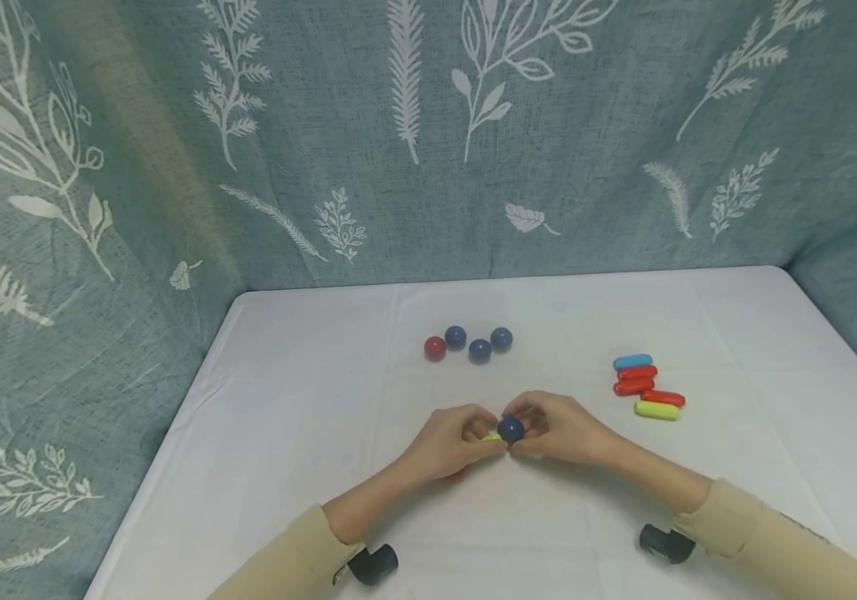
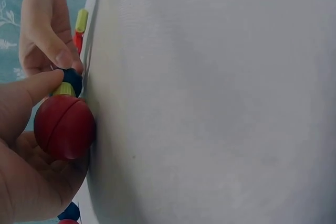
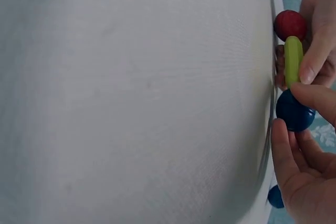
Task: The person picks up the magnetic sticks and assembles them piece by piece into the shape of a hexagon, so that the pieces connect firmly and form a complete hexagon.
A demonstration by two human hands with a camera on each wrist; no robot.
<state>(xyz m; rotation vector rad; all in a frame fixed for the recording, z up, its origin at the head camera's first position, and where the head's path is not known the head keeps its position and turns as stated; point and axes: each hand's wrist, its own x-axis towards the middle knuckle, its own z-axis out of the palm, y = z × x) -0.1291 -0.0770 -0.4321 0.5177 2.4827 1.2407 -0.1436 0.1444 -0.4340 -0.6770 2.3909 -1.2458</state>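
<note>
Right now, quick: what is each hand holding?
Left hand: closed, holding a yellow stick with a red ball at one end.
Right hand: closed, pinching a blue ball at the stick's other end.

Left hand [image 1: 447, 442] and right hand [image 1: 569, 428] held close together
Fingers [image 3: 285, 156] are curled in pinches; forearms [image 1: 370, 500] are angled inward.

One left hand [image 1: 447, 443], gripping a yellow piece [image 1: 490, 436], with a red patch [image 1: 458, 474] showing just below; one right hand [image 1: 567, 429], pinching a dark blue ball [image 1: 510, 430] beside that piece. Beyond, on a white-covered table [image 1: 308, 375]: one red ball [image 1: 435, 347], three further blue balls [image 1: 479, 351]. At right: five short sticks, one light blue [image 1: 633, 361], three red [image 1: 634, 386], one yellow [image 1: 657, 410].
</note>
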